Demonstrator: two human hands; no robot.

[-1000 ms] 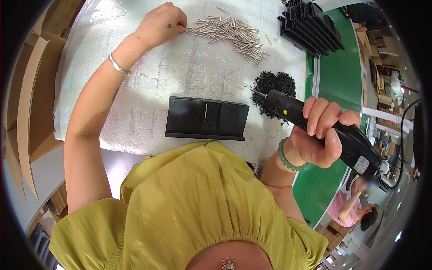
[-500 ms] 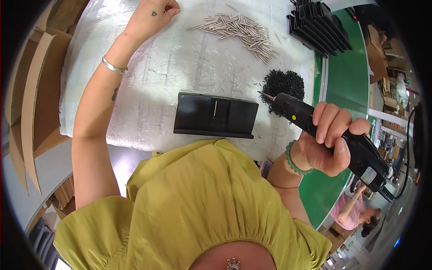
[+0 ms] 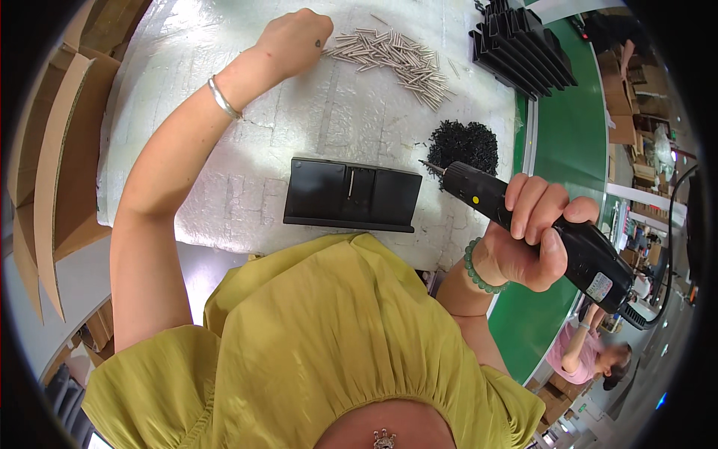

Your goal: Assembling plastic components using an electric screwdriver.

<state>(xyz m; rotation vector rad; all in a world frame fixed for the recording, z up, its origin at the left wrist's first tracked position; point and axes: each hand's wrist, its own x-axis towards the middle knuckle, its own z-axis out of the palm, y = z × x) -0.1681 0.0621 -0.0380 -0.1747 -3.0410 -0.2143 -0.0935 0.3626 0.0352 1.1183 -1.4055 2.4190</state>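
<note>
In my right hand (image 3: pixel 540 233) I grip a black corded electric screwdriver (image 3: pixel 479 191), its thin bit pointing left past the edge of a heap of small black screws (image 3: pixel 467 146). My left hand (image 3: pixel 293 46) reaches far out, fingers curled closed and turned from view, beside the left end of a pile of silver metal pins (image 3: pixel 407 63). Whatever the fingers may hold is hidden. Between my arms and near my body lies a black rectangular plate (image 3: pixel 318 193) with a lipped near edge. One silver pin (image 3: pixel 351 182) rests upright in the picture along its central channel.
Several black finned parts (image 3: pixel 520 49) stand stacked at the far right. Wrapped whitish padding (image 3: pixel 224 161) covers the work surface. A green tabletop (image 3: pixel 572 142) runs along the right, and an open cardboard box (image 3: pixel 71 165) stands left. A person in pink (image 3: pixel 576 352) sits beyond.
My left hand has moved right and nearer, to the end of the pin pile. The screwdriver in my right hand has shifted slightly left. The black plate looks otherwise unchanged.
</note>
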